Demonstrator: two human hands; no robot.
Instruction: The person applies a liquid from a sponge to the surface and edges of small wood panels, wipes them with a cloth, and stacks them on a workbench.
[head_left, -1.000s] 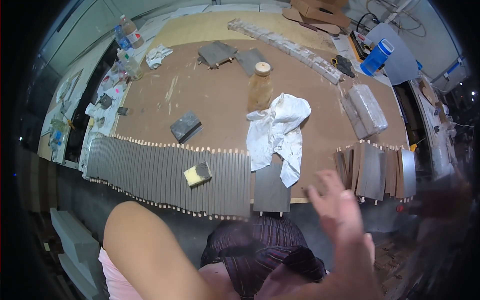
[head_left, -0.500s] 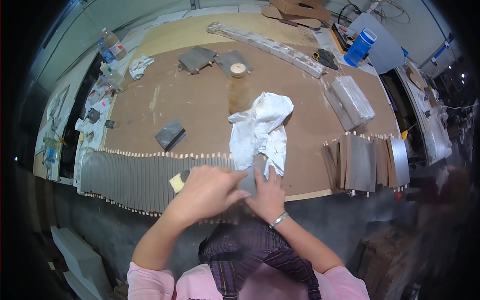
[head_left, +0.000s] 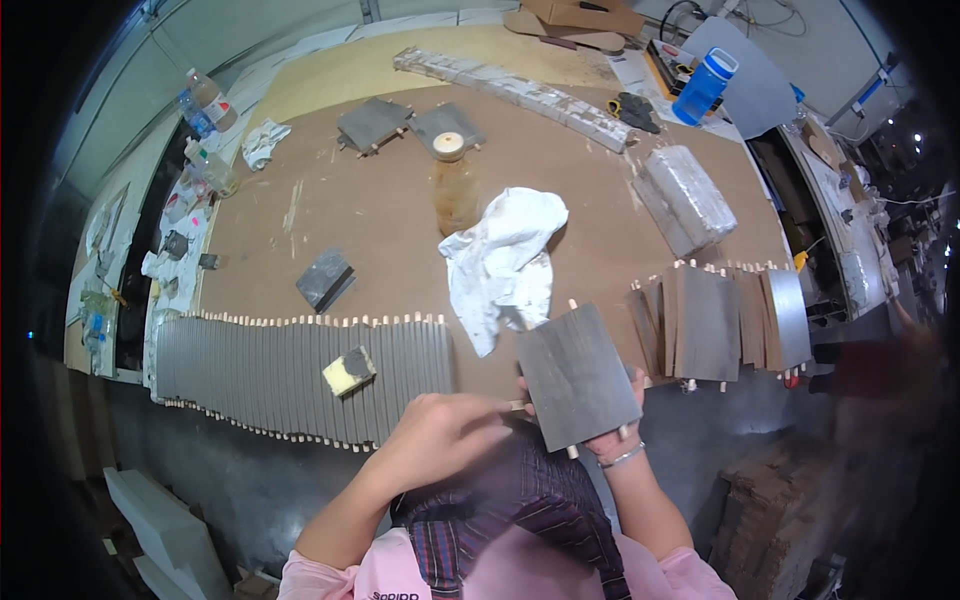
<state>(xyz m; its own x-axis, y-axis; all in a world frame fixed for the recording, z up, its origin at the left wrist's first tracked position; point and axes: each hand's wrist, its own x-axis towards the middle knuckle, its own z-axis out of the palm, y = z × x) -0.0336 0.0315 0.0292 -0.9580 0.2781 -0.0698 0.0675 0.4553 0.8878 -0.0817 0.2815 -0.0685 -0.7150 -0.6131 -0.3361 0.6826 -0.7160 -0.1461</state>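
Observation:
A flat grey panel [head_left: 580, 375] with short wooden dowels jutting from two opposite edges rests tilted in my right hand [head_left: 610, 440], closed round its edges from beneath. Just left of it is my left hand [head_left: 445, 435], back upward, its fingers smeared by motion and apart from the panel. A long row of similar grey panels [head_left: 270, 370] stands on edge at the table's front left, dowel ends showing. On that row lies a yellow and dark grey sponge [head_left: 348, 372]. Beyond my hands a crumpled white cloth [head_left: 505, 260] lies on the brown tabletop.
More panels [head_left: 710, 320] stand at the right front, near a wrapped block [head_left: 690, 200]. A capped jar [head_left: 455, 190] stands behind the cloth. A grey block [head_left: 325, 280] lies left. At the back are loose panels [head_left: 375, 125], a long whitish beam [head_left: 510, 95] and a blue bottle [head_left: 705, 85].
A grey panel has come up off the table into my right hand, which moved right and nearer. My left hand shifted right and down, uncovering the sponge. The cloth's near end has shifted left.

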